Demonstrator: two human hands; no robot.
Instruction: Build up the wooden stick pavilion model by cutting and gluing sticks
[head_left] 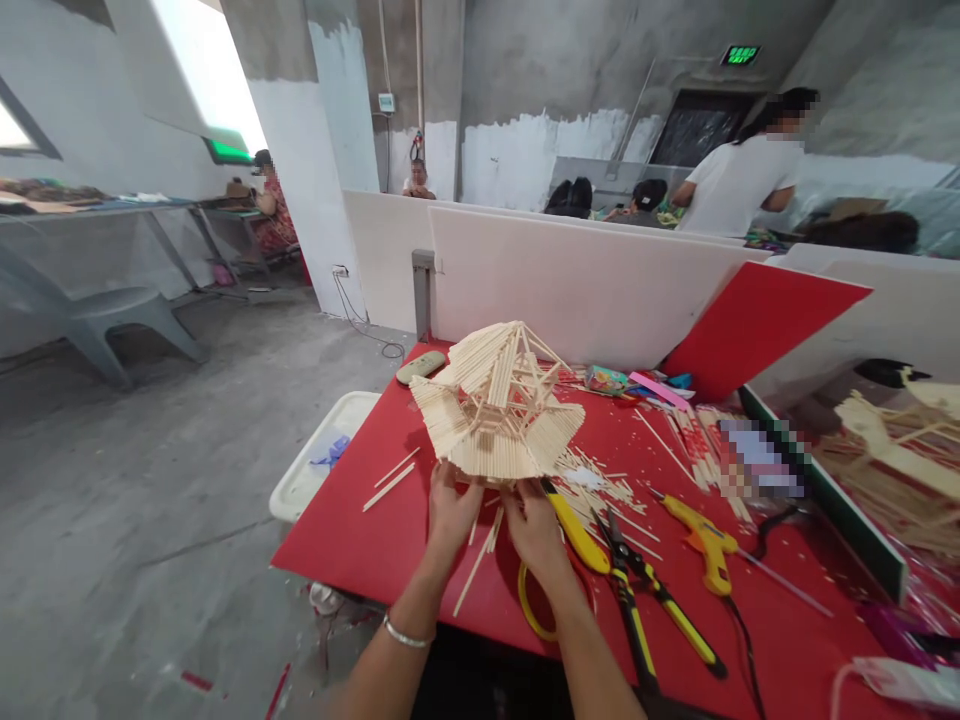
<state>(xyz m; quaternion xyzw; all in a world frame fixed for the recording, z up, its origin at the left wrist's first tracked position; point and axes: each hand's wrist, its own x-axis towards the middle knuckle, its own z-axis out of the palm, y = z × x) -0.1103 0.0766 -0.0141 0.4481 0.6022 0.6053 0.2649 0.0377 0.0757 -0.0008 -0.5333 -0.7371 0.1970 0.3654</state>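
Observation:
A model pavilion (495, 450) of thin pale wooden sticks, with a flared lower roof and a partly covered peaked upper roof, sits upright at the front middle of the red tabletop (360, 540). My left hand (452, 510) grips its near lower edge on the left side. On the right side of that same edge, my right hand (534, 525) holds on too; the fingertips of both hands are partly hidden under the roof. A yellow-handled tool (577, 530) lies right beside my right hand, next to black-and-yellow cutters (630, 575). Loose sticks (391, 485) are scattered around.
To the right lie a yellow glue gun (703, 537) and a blurred phone-like object (761, 458). A red board (765, 325) leans against the white partition (570, 275). At left stands a white tub (289, 490); a grey chair (112, 310) is farther off. Several people are beyond.

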